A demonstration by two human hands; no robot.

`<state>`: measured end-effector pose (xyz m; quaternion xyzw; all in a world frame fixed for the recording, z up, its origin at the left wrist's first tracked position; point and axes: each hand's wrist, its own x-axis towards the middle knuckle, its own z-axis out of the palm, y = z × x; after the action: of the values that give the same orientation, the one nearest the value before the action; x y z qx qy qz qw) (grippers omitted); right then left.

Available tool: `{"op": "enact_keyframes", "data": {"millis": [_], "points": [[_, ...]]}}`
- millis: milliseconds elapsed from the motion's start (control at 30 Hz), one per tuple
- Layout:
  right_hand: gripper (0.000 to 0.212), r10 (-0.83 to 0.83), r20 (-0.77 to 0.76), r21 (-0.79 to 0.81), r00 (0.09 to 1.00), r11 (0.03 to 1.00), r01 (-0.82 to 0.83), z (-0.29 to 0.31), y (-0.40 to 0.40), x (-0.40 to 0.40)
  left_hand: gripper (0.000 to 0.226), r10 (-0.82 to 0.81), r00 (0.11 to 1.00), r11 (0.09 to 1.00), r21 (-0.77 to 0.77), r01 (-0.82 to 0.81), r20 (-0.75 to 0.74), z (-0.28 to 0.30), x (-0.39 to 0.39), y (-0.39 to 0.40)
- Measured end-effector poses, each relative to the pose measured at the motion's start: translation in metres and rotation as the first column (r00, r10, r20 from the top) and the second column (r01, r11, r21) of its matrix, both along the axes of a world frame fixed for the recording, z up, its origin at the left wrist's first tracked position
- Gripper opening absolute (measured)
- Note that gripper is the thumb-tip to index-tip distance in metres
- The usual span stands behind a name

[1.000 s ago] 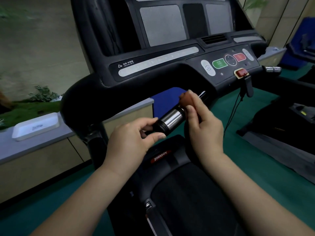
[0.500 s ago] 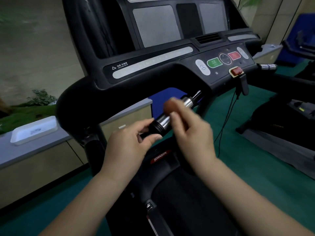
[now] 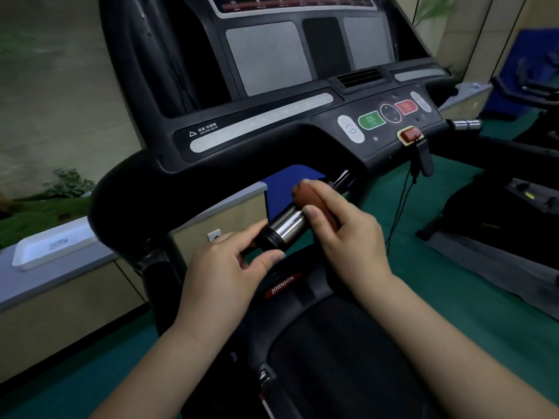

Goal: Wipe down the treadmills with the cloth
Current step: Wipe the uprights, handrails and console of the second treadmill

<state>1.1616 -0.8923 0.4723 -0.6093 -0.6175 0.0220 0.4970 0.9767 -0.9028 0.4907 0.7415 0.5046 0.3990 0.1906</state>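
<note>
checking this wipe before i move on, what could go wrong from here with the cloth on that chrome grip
1. The right hand holds only a small wad of brown cloth, so parts of the chrome handlebar grip may go unwiped.
2. The safety key cord hangs close to that hand; a wide stroke might snag it.
3. The left hand pinches the grip's black end, so that spot is likely skipped.

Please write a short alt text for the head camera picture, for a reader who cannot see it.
A person's right hand presses a brown cloth around a shiny metal handlebar below a black treadmill console, while the left hand pinches the bar's dark lower end. The console has a green button and a red button; the floor is green.
</note>
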Motion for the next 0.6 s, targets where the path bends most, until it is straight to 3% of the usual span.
{"op": "enact_keyframes", "data": {"millis": [267, 367, 500, 600], "points": [[0.032, -0.005, -0.311, 0.016, 0.951, 1.000, 0.011, 0.002, 0.022, 0.027, 0.051, -0.006, 1.000, 0.999, -0.040, 0.006, 0.002, -0.002, -0.001, 0.000], [0.033, 0.029, -0.332, 0.006, 0.943, 1.000, -0.029, -0.006, 0.014, 0.023, 0.052, -0.009, 1.000, 0.999, -0.037, 0.009, 0.004, -0.003, 0.000, 0.000], [0.034, -0.069, -0.321, -0.024, 0.945, 0.998, 0.064, 0.005, 0.025, 0.038, 0.052, -0.018, 1.000, 0.999, -0.046, 0.019, 0.006, -0.002, 0.001, 0.001], [0.034, -0.024, -0.383, 0.048, 0.923, 0.998, 0.046, 0.002, 0.021, 0.022, 0.053, -0.016, 1.000, 0.999, -0.046, 0.017, 0.004, -0.003, 0.000, 0.000]]}}
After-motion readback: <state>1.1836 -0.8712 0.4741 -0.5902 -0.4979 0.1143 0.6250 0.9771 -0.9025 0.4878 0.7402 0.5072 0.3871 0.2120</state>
